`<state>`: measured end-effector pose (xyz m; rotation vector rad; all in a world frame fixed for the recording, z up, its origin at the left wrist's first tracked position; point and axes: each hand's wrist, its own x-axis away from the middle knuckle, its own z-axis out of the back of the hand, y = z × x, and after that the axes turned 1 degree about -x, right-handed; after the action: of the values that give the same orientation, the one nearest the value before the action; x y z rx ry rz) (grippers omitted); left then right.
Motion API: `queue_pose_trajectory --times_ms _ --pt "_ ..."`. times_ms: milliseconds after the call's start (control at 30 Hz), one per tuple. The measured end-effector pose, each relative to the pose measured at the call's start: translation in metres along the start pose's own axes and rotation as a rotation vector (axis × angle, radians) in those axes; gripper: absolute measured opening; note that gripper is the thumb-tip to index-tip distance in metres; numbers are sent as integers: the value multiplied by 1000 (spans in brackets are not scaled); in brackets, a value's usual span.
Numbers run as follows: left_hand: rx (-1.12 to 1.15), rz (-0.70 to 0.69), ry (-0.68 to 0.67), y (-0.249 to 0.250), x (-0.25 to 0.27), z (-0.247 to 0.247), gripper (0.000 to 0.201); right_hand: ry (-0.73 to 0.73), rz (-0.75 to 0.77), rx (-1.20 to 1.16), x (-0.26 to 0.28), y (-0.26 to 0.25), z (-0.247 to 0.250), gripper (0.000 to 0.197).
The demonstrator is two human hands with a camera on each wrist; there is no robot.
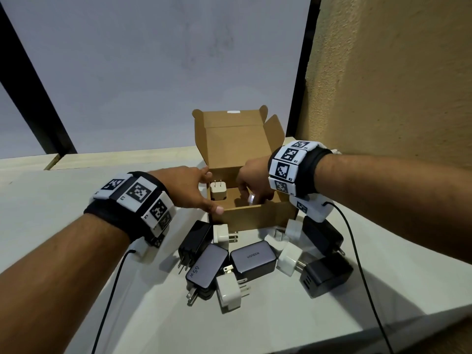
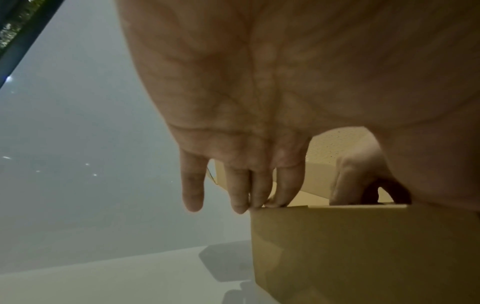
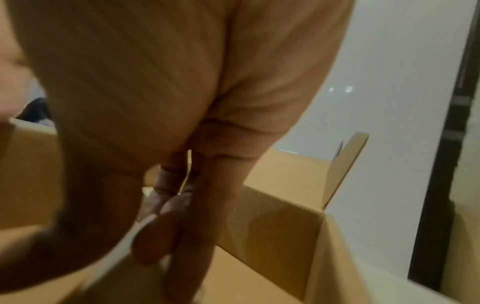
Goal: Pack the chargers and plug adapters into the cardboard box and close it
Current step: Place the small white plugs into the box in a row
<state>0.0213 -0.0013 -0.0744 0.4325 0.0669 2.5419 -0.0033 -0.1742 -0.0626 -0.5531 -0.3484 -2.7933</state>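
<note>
An open cardboard box (image 1: 245,217) stands on the table with its lid upright. One white charger (image 1: 218,192) sits inside at the left, prongs up. My left hand (image 1: 196,192) lies against the box's left side, straight fingers (image 2: 255,191) touching the rim of the box (image 2: 363,246) and the thumb at the front corner. My right hand (image 1: 251,185) reaches down into the box (image 3: 272,226) and pinches a small white charger (image 1: 251,199), whose pale edge (image 3: 135,232) shows between the fingers (image 3: 155,236). Several chargers lie in front of the box, among them a grey UGREEN block (image 1: 252,261) and a white plug (image 1: 228,292).
The pile spreads from a black charger (image 1: 195,238) on the left to another black charger (image 1: 328,274) on the right. The white table (image 1: 51,200) ends in an edge at the lower right. A tan wall (image 1: 383,72) rises on the right. Black cables (image 1: 357,264) trail from both wrists.
</note>
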Motion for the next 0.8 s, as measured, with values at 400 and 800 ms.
queue_pose_trajectory --times_ms 400,800 --pt "-23 30 -1 2 8 4 103 49 36 -96 19 14 -13 30" --pt "-23 12 -30 3 9 3 105 52 18 -43 4 15 -13 45"
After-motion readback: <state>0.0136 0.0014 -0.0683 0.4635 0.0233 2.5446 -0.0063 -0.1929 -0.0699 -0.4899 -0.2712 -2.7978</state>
